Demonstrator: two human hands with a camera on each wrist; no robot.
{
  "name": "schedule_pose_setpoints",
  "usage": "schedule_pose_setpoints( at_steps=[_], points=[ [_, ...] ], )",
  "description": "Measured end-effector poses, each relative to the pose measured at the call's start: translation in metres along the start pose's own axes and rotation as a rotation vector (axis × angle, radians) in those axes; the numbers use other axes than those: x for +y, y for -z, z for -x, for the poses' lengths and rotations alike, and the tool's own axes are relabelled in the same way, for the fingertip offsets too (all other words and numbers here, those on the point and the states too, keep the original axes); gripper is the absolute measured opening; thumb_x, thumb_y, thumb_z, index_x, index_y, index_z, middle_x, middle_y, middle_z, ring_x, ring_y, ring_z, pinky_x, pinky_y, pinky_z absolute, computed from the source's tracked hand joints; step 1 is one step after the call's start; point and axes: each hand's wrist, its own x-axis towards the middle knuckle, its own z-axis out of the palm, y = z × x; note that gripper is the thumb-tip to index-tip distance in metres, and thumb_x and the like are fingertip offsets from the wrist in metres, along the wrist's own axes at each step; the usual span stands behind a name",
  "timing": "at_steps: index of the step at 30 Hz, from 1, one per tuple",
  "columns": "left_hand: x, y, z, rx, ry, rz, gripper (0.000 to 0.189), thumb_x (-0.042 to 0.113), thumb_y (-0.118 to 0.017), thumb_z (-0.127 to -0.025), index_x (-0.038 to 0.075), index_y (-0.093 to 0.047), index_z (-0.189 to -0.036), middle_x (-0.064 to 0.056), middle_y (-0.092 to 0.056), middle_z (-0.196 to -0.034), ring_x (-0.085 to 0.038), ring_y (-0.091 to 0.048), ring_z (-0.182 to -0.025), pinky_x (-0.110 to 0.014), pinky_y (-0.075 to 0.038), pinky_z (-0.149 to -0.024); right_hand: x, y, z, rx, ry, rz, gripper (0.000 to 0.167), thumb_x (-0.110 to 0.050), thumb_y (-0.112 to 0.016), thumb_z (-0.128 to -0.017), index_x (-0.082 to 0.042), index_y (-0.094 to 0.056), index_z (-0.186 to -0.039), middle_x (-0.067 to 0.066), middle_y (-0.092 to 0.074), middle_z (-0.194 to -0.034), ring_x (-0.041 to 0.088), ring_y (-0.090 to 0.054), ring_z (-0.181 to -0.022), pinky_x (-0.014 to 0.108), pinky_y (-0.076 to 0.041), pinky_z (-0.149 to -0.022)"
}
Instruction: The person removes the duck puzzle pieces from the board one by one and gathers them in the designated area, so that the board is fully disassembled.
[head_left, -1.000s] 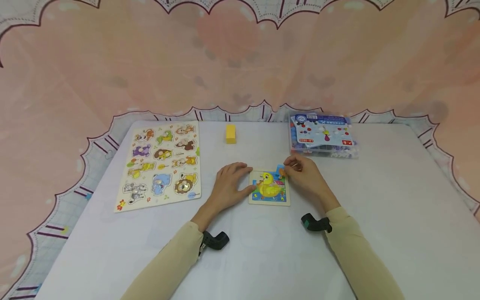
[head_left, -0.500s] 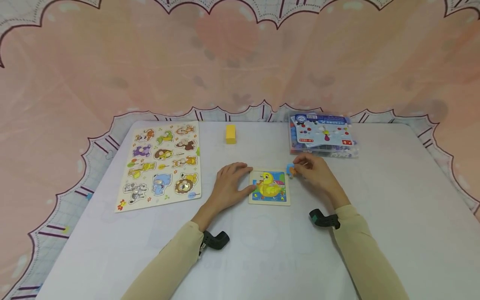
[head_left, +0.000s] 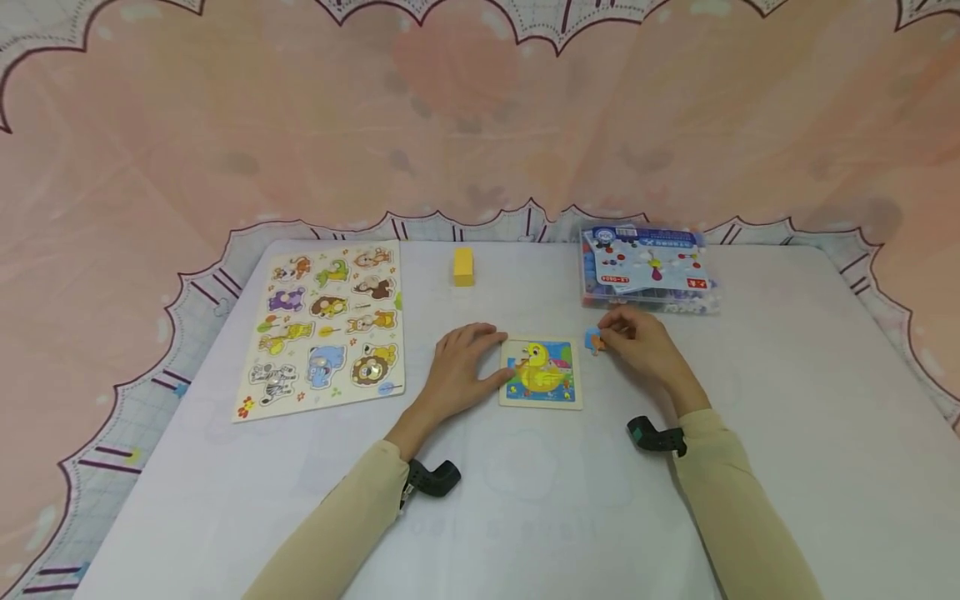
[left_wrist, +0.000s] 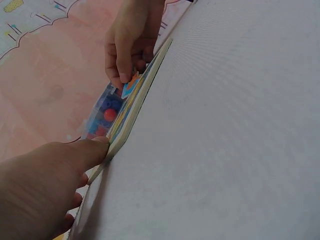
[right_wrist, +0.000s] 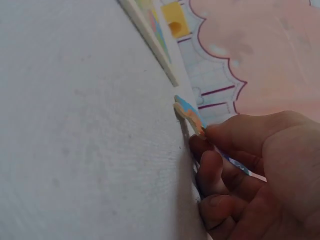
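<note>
A small square jigsaw puzzle (head_left: pixel 545 373) with a yellow duck picture lies in a pale frame on the table. My left hand (head_left: pixel 460 371) rests at its left side. In the left wrist view its thumb (left_wrist: pixel 92 150) lies on the frame's rim; the index fingertip touches near the upper left corner. Just right of the frame, my right hand (head_left: pixel 637 342) pinches a blue and orange puzzle piece (head_left: pixel 594 340) between thumb and index finger. The right wrist view shows the piece (right_wrist: pixel 189 114) tilted, close to the table and apart from the frame; the fingers cover part of it.
An animal knob puzzle board (head_left: pixel 322 333) lies at the left. Near the far edge stands a yellow block (head_left: pixel 463 267). Behind my right hand is a clear plastic box (head_left: pixel 648 267) with a printed sheet and coloured parts. A patterned cloth (head_left: pixel 480 125) hangs beyond the white table (head_left: pixel 525 500).
My right hand has moved right with the puzzle piece, from over the frame's upper right corner to beside the frame. The left hand and the duck puzzle have stayed in place.
</note>
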Motion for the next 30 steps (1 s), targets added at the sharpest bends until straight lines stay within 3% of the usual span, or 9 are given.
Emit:
schedule_pose_setpoints(
  at_steps=[30],
  points=[
    [-0.0012,-0.0002,0.0006,-0.013,0.006,0.003,0.052,0.039,-0.068,-0.085,0.016,-0.058,-0.129,-0.006,-0.051,-0.137,-0.025,-0.04,-0.132,-0.05,-0.026,-0.11,-0.0004,-0.0077,0.0001,0.045,0.011,0.1,0.016,-0.012,-0.056,-0.095,-0.004,-0.061,-0.107,0.013,-0.06,-0.097,0.021,-0.05,-0.08,0.027,-0.041,-0.068]
  ],
)
